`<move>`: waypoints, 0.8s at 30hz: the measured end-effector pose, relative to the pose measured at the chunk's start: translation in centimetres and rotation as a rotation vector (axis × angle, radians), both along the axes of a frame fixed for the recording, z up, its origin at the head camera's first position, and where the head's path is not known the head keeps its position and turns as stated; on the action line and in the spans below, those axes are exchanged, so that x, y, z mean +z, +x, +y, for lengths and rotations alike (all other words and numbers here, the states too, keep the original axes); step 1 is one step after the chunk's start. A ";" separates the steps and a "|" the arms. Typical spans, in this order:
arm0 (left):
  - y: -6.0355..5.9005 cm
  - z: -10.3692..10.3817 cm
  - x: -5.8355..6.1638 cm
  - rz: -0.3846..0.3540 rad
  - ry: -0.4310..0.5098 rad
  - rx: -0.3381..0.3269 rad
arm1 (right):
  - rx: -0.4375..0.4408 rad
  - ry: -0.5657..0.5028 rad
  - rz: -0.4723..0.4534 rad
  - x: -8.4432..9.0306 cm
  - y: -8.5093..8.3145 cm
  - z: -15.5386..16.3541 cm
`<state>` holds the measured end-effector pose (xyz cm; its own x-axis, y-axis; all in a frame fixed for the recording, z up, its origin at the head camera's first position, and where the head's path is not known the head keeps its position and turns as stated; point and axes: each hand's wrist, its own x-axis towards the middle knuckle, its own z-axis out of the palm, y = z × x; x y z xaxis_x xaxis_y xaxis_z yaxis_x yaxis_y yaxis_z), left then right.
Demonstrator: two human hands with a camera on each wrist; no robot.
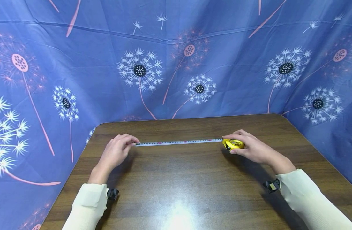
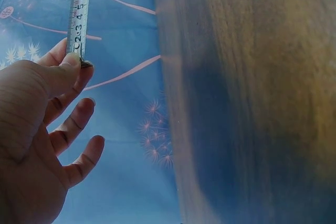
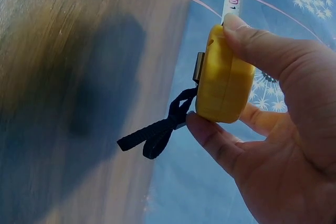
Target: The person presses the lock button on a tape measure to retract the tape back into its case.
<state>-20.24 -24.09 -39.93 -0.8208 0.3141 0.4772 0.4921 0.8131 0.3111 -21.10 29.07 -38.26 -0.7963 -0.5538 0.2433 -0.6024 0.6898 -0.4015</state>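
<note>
A yellow tape measure case (image 1: 234,144) sits in the right hand (image 1: 254,148) just above the dark wooden desk (image 1: 193,185), toward the desk's far edge and right of its middle. From the case the white measuring blade (image 1: 178,142) runs out straight to the left, parallel to that far edge, and its end is pinched by the left hand (image 1: 116,152), left of the desk's middle. The head view shows the whole span, both hands and cream sleeves (image 1: 310,198), with a blue dandelion-print cloth (image 1: 176,64) hung behind and beside the desk. It does not show the grips closely. The left wrist view does: thumb and forefinger pinch the metal hook (image 2: 85,64) at the blade's end, printed numbers running away from it, while the other three fingers (image 2: 79,116) hang spread and relaxed, holding nothing. The right wrist view shows the thumb (image 3: 257,40) pressed on the top of the case where the blade leaves it, fingers curled under the body, a metal clip (image 3: 200,67) on its side and a black wrist strap (image 3: 157,132) dangling loose from the case. Neither of those is visible from the head camera.
</note>
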 end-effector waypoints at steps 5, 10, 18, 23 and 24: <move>0.1 0.1 0.0 0.006 0.003 -0.006 | 0.007 -0.005 -0.002 0.1 0.1 -0.4; 0.2 0.2 0.1 0.011 0.004 -0.010 | 0.001 -0.021 -0.019 0.0 0.2 -0.8; 0.2 0.3 0.0 0.008 0.009 -0.011 | -0.001 -0.029 -0.013 -0.2 -0.1 -1.3; 0.1 0.3 -0.1 0.013 0.011 -0.014 | -0.002 -0.047 -0.028 -0.3 -0.2 -1.6; 0.1 0.3 -0.1 0.013 0.012 -0.014 | -0.003 -0.050 -0.032 -0.3 -0.3 -1.6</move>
<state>-20.14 -23.80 -40.05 -0.8099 0.3199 0.4916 0.5076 0.8023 0.3142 -21.37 27.43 -38.58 -0.8059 -0.5389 0.2450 -0.5865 0.6702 -0.4548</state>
